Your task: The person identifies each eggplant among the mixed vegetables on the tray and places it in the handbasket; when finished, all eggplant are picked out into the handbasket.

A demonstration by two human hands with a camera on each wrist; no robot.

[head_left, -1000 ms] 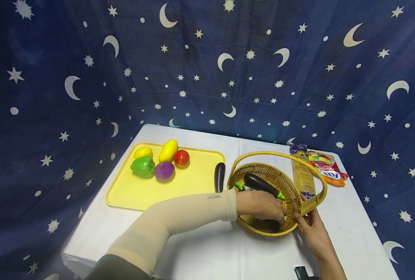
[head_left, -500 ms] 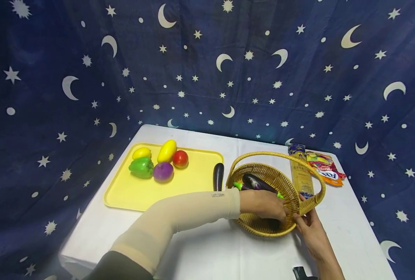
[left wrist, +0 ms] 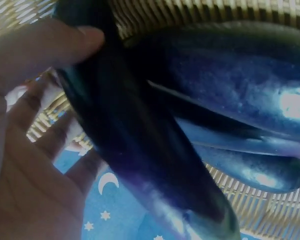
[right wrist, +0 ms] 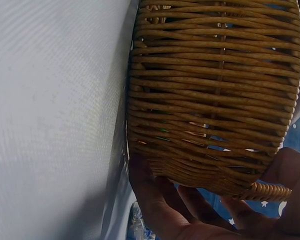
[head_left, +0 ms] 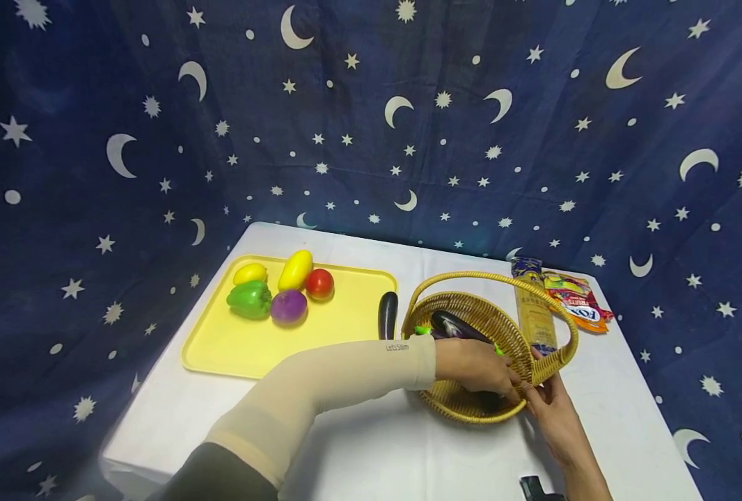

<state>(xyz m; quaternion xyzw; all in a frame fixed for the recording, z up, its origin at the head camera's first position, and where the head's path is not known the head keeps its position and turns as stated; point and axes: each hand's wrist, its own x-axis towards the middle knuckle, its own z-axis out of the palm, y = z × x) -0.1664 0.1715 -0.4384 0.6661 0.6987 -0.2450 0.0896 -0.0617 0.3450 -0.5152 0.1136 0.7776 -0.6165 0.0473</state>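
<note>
My left hand (head_left: 479, 367) reaches into the wicker basket (head_left: 465, 412) and holds a dark eggplant (left wrist: 140, 125), the thumb across its top and the fingers partly hidden behind. Beside it in the left wrist view lie another glossy eggplant (left wrist: 230, 75) and a further dark, shiny one (left wrist: 270, 172). In the head view an eggplant (head_left: 455, 325) with a green stem shows past my left hand. My right hand (head_left: 555, 410) grips the basket's right side by the handle's foot, thumb at the rim, fingers along the outer wall (right wrist: 215, 110) in the right wrist view.
A yellow tray (head_left: 220, 348) at left bears a green pepper (head_left: 250, 300), a purple round vegetable (head_left: 289, 307), a tomato (head_left: 319, 284) and yellow fruits (head_left: 296, 270). A dark eggplant (head_left: 388, 314) lies at its right edge. A pasta pack (head_left: 536, 313) and candy bag (head_left: 578, 303) lie behind the basket.
My left hand has shifted slightly right inside the basket, closer to my right hand. The right hand keeps its hold on the basket. The whole head view has drifted a little left.
</note>
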